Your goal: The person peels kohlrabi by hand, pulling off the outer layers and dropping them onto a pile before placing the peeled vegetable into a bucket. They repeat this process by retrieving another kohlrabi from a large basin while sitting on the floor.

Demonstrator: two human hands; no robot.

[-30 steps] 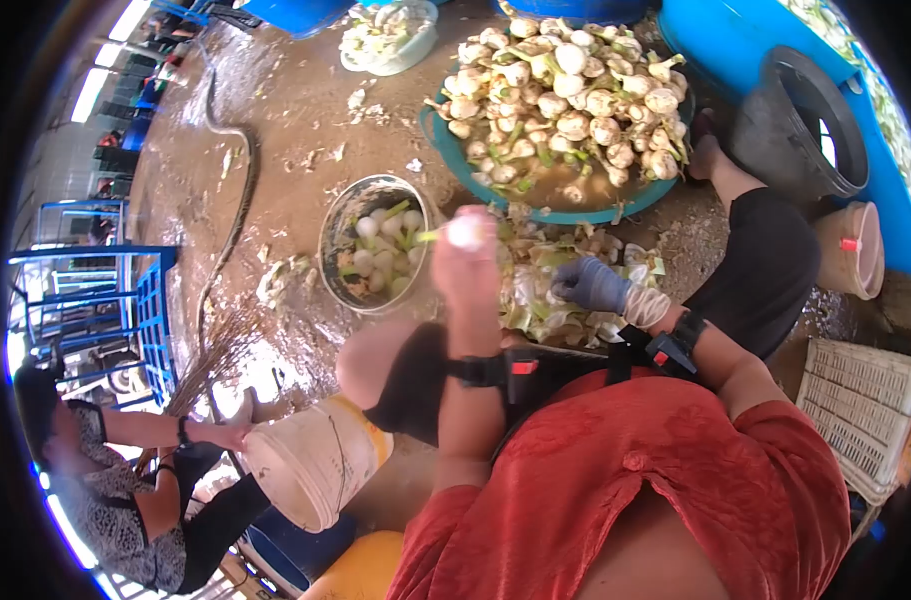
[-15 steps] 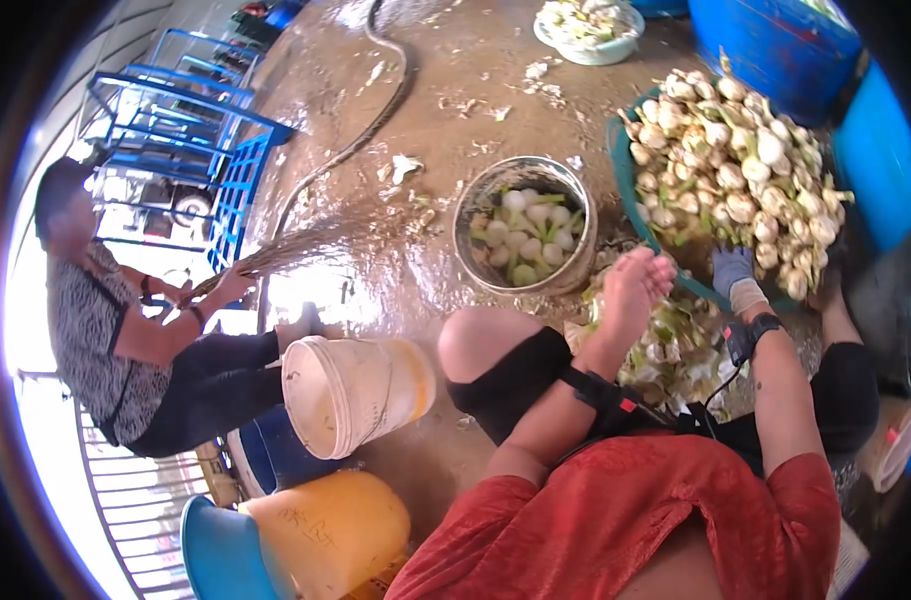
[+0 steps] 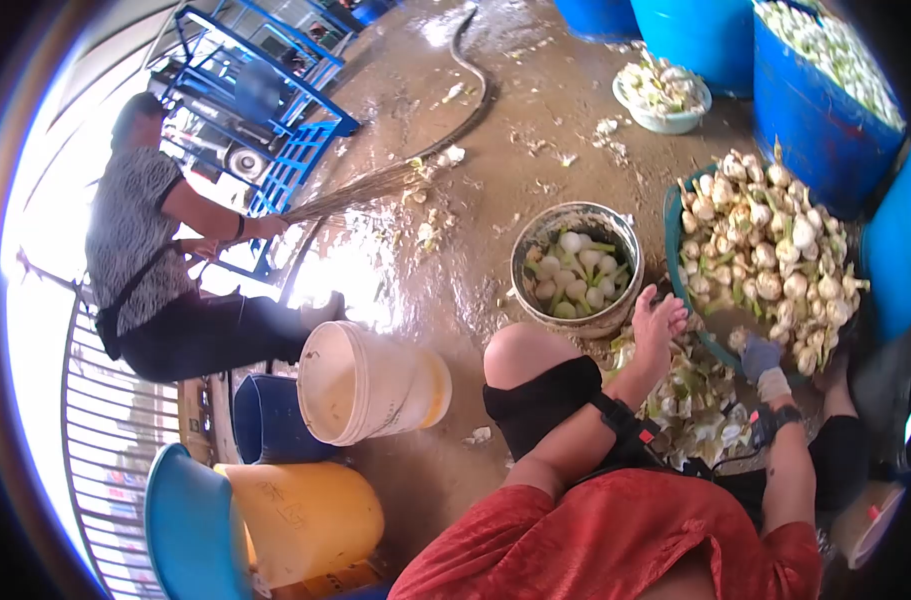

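Note:
My left hand (image 3: 657, 322) is bare and raised beside the bucket, its fingers loosely bent and apart. A dark patch shows by the fingertips, too small to make out. My right hand (image 3: 760, 357), in a grey-blue glove, is at the near edge of a green tub (image 3: 672, 235). Its fingers are closed on a garlic bulb (image 3: 738, 338). Heaped in that tub are untrimmed garlic bulbs (image 3: 765, 245) with stems and roots. Cleaned white bulbs (image 3: 575, 275) with short green stems lie inside a dirty bucket (image 3: 520, 250). Peeled skins and leaves (image 3: 700, 400) cover the floor between my legs.
A person (image 3: 140, 230) on the left holds a twig broom (image 3: 360, 190). White (image 3: 330, 385), yellow (image 3: 315, 520) and teal (image 3: 190, 530) containers lie at lower left. Blue barrels (image 3: 825, 120) and a basin (image 3: 665, 120) stand at back right. A hose (image 3: 470, 115) crosses the wet floor.
The view has swung left, so things sit farther right. My right hand has drawn back slightly and now has a bulb at its fingers. My left fingers have spread; the person's broom has moved.

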